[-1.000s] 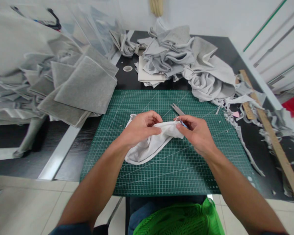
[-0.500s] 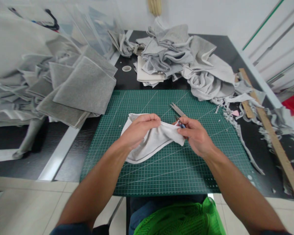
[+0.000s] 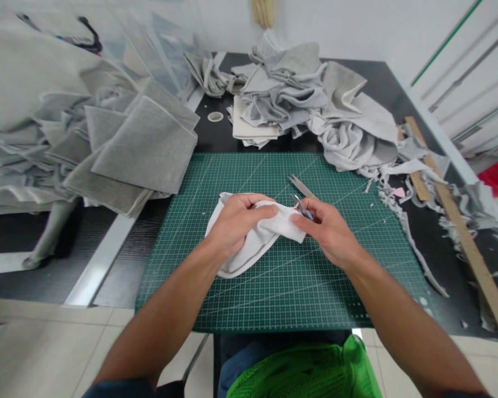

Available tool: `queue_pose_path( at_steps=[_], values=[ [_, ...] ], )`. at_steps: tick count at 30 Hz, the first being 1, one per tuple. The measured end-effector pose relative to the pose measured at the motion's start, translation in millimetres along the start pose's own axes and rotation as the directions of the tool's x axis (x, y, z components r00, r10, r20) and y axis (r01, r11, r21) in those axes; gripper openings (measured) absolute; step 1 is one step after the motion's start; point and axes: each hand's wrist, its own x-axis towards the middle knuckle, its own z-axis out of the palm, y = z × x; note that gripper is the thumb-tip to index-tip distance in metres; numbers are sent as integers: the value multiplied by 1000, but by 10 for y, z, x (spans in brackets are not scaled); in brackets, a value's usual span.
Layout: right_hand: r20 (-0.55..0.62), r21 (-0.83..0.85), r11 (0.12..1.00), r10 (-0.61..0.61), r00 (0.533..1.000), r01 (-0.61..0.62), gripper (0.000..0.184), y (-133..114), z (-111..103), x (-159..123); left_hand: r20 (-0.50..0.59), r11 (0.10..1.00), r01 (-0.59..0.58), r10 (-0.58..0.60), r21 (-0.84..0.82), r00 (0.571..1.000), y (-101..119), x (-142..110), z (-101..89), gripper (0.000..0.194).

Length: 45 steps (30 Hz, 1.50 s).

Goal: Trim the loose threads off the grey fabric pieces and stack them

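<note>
Pale cloth (image 3: 257, 246) lay partly on the green cutting mat (image 3: 315, 298), near its middle, its far edge and right end lifted between two hands. At the cloth's 10 o'clock, the left hand (image 3: 236, 221) was closed in a pinch, thumb on top, other fingers mostly hidden. At 3 o'clock, the right hand (image 3: 327, 226) curled around small blue-handled snips (image 3: 302, 209), its thumb also resting on the cloth's right end; the blades sat close to the edge, though whether they bit could not be told.

The step in hand seemed to be trimming or tidying that edge. The next move probably called for a taut edge and fingertips kept off the blades.

Just beyond, at 1 o'clock, a larger blade (image 3: 301, 186), likely of scissors, lay on the mat, its lower end hidden behind the right hand. Farther out, folded grey fabric (image 3: 145, 149) was heaped at 10 o'clock, a crumpled pile (image 3: 286, 83) at 12, and a wooden ruler (image 3: 460, 226) among scraps (image 3: 404, 221) at 3.
</note>
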Motion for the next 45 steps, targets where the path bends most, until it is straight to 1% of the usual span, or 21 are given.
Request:
queue_pose_path(
  at_steps=[2, 3, 4, 6, 8, 10, 12, 13, 18, 24, 27, 32, 36, 41, 45],
  values=[
    [-59, -134, 988, -86, 995, 78, 26, 4, -21, 13, -14, 1000, -14, 14, -11, 1000, -6, 4, -6, 17],
    [-99, -208, 970, -147, 984, 124, 27, 3, -33, 17, -26, 1000, -20, 19, -14, 999, -7, 6, -8, 17],
    [-142, -290, 942, -218, 966, 170, 28, 1, -43, 18, -40, 1000, -24, 24, -15, 999, -6, 7, -9, 17],
    [-192, -468, 847, -376, 906, 252, 29, -13, -54, 7, -60, 999, -25, 23, -21, 998, -5, 10, -12, 18],
    [-166, -605, 730, -507, 846, 319, 25, -33, -47, -17, -61, 999, -20, 18, -35, 998, -7, 15, -15, 19],
    [-88, -650, 658, -563, 822, 382, 22, -51, -24, -42, -62, 998, -16, 13, -54, 998, -12, 21, -21, 20],
    [-32, -653, 631, -575, 817, 419, 21, -58, 3, -59, -76, 997, -16, 10, -70, 997, -16, 29, -31, 22],
    [-24, -654, 628, -574, 819, 421, 21, -57, 13, -63, -83, 997, -15, 8, -74, 996, -17, 32, -35, 24],
    [-102, -685, 639, -559, 823, 350, 21, -42, 24, -48, -79, 996, 0, -7, -89, 997, -20, 38, -50, 24],
    [-113, -701, 632, -555, 824, 329, 19, -37, 12, -35, -56, 992, 21, -28, -123, 998, -36, 34, -49, 24],
    [-125, -706, 635, -548, 827, 314, 18, -30, 2, -35, -71, 993, 17, -26, -119, 997, -31, 37, -44, 26],
    [-125, -703, 632, -561, 818, 326, 17, -25, -15, -30, -104, 992, 4, -17, -124, 994, -12, 39, -40, 26],
    [-113, -700, 630, -563, 819, 337, 18, -30, -14, -24, -47, 993, 32, -37, -114, 998, -13, 29, -39, 25],
    [-79, -685, 620, -587, 806, 384, 19, -35, 10, -29, 11, 995, 35, -34, -98, 999, -21, 11, -30, 19],
    [-62, -677, 616, -594, 802, 403, 19, -23, 24, -31, 46, 995, 43, -39, -86, 998, -19, 3, -24, 21]
  ],
)
